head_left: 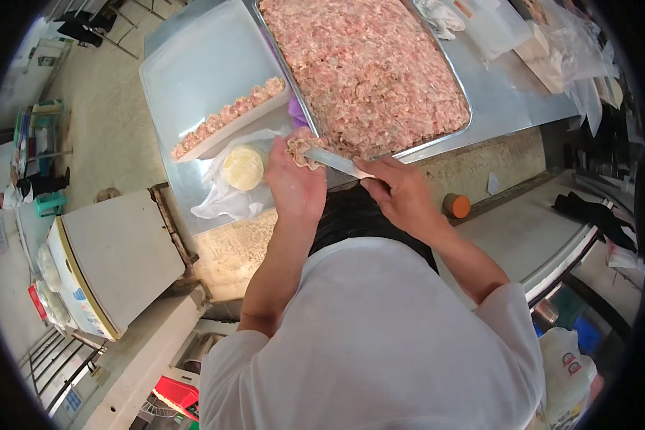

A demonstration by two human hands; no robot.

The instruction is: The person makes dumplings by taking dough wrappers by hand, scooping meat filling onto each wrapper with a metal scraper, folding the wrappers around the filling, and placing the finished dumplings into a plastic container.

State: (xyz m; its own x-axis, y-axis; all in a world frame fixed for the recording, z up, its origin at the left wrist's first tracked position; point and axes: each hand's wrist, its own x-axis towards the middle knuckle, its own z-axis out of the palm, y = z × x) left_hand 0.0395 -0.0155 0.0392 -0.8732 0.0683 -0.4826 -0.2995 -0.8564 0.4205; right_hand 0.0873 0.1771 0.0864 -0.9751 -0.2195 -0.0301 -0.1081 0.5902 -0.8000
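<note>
My left hand cups a siu mai dumpling, its thin wrapper ruffled around pinkish minced filling. In my right hand is a flat-bladed metal spatula, whose tip touches the filling. Just beyond both hands lies a big mound of minced meat in a shallow metal tray. A round stack of pale yellow wrappers sits on a white plastic bag, left of my left hand. Behind it, finished-looking siu mai line the near side of a white plastic tray.
The metal table carries plastic bags and a clear container at the right. A white chest stands to the left. An orange-lidded jar is near my right forearm. Purple material shows between the trays.
</note>
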